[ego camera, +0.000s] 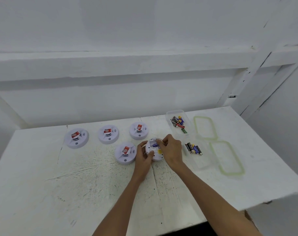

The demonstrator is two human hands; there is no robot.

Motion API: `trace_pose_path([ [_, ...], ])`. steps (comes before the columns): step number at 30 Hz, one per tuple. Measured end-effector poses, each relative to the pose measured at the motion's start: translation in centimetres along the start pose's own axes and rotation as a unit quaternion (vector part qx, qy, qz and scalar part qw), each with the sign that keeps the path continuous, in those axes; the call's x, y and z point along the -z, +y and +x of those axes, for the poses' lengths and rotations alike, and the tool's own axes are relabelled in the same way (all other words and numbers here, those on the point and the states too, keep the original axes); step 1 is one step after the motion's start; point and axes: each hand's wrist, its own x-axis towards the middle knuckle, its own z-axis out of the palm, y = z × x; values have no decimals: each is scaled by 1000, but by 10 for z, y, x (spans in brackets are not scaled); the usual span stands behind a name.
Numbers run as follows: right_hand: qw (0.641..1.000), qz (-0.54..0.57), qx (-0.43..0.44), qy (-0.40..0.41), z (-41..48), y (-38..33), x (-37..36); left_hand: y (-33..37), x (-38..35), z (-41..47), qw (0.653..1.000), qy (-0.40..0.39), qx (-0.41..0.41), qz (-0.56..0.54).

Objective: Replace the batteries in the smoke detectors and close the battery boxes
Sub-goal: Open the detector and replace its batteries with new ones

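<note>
Our left hand (143, 155) grips an upturned smoke detector (154, 151) on the white table (76, 184). Our right hand (170, 149) pinches a purple battery (155, 144) in its open compartment. Four detectors lie left.

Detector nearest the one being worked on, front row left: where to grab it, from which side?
Take the front-left smoke detector across its round outer rim, coming from above. It lies flat, face up on the table, so the rim is the widest clean hold; the raised centre with the red label looks too small and uneven. Come from its left side, since the left hand crowds its right edge.
</note>
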Motion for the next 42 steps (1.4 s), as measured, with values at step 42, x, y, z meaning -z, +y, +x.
trace_pose_path([
  [42,954,-286,29,-88,138,40,45,-3,2,3,1000,-22,1,-19],
])
